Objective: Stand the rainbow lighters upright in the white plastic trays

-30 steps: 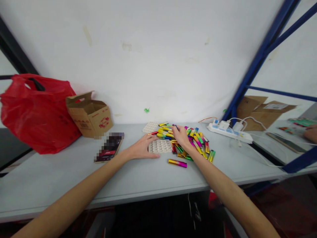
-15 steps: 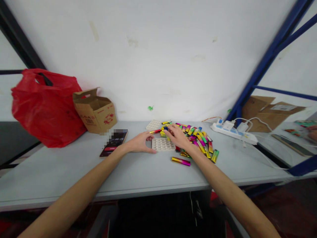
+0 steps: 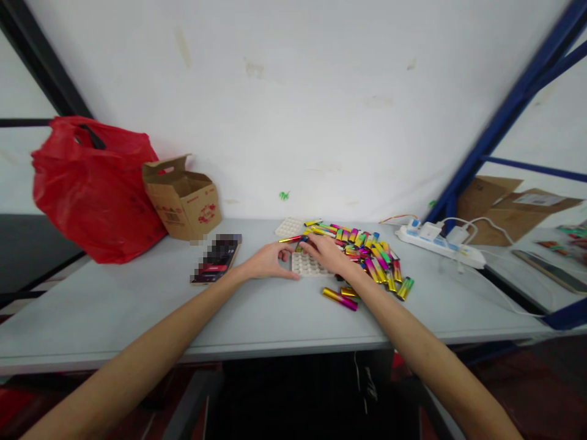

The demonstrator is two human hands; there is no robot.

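Observation:
My left hand [image 3: 271, 261] curves around the left end of a white tray [image 3: 306, 264] with rows of small round pockets, thumb by its front corner and fingers behind. Over the tray's far right part, my right hand [image 3: 326, 252] is closed, its fingertips pinching the dark blue end of a shiny tube. A slim red-and-yellow metallic tube [image 3: 290, 239] extends left from those fingertips, above the tray's back edge; whether it is the same piece is hard to tell. Beside the right hand lies a heap of shiny multicoloured tubes [image 3: 380, 269]. A yellow-and-purple tube [image 3: 340, 299] lies in front.
A second white tray [image 3: 288, 227] lies behind, near the wall. Left of my hands are a phone [image 3: 222, 256], an open cardboard box [image 3: 195, 211] and a red plastic bag [image 3: 98, 195]. A power strip [image 3: 440, 245] with plugs and cables sits at the right, by a blue metal frame [image 3: 486, 131].
The view has shifted slightly. Both hands keep nearly the same pose around the tray, and the tray has slid a little to the right with them. Another tube now shows beside the front one.

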